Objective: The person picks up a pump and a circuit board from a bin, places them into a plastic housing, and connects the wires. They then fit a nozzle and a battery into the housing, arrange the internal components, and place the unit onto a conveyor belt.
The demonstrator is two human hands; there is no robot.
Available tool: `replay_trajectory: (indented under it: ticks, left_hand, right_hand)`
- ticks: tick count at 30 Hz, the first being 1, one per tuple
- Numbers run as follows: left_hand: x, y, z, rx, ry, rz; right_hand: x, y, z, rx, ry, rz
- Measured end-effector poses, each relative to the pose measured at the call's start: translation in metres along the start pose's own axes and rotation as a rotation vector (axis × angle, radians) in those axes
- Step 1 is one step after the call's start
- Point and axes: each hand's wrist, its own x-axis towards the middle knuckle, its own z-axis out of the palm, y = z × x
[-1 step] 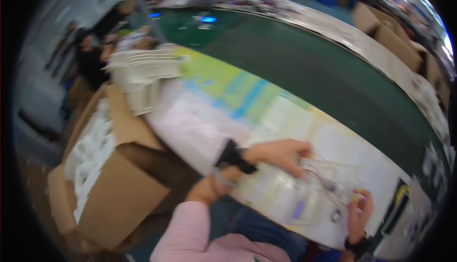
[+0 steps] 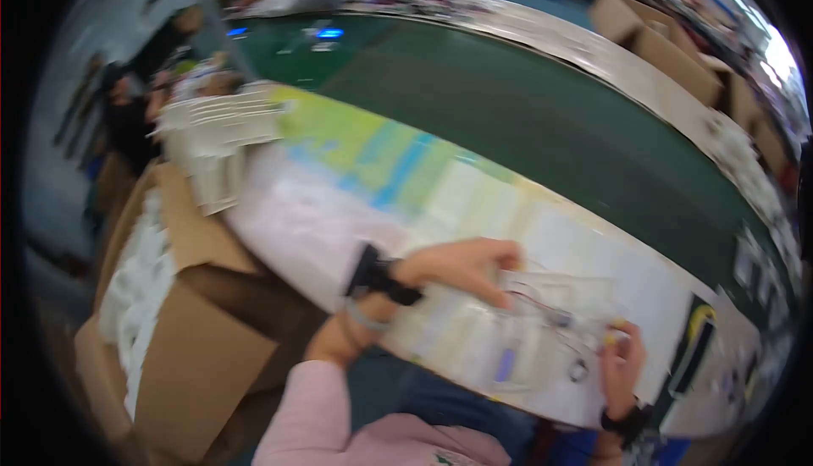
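Observation:
A pale, see-through plastic frame (image 2: 584,284) lies in front of me on the worktable, with thin red and black wires (image 2: 542,301) running across it. The wires lead to a small dark part (image 2: 561,319), and a dark wire loop (image 2: 578,371) lies below. My left hand (image 2: 461,267) grips the frame's left end between thumb and fingers. At the right end, my right hand (image 2: 624,360) is curled with its fingertips together. Yellow covers show on those fingertips; what they pinch is too blurred to name. Nearer me lies another clear plastic piece with a purple strip (image 2: 506,364).
An open cardboard box (image 2: 203,364) full of white parts stands at my left. Beyond it, white plastic trays (image 2: 220,123) are stacked on the table. A green conveyor belt (image 2: 474,85) runs along the far side. A black-and-yellow tool (image 2: 696,343) lies at right.
The whole view has shifted slightly, so everything sits further left. Both hands keep nearly the same place around the plastic frame.

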Motion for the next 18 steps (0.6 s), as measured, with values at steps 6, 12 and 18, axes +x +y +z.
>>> replay_trajectory:
  ticks: [6,12,18]
  left_hand:
    - [0.014,0.039,-0.013,0.016,-0.116,-0.065]
    - [0.017,0.037,-0.01,0.014,-0.107,-0.094]
    - [0.012,0.029,-0.009,-0.024,-0.087,-0.051]
  right_hand:
    - [-0.026,-0.009,0.021,0.132,0.103,-0.035]
    - [-0.021,-0.04,0.013,-0.236,0.188,-0.306]
    - [0.018,-0.064,0.006,-0.351,-0.159,-0.573]
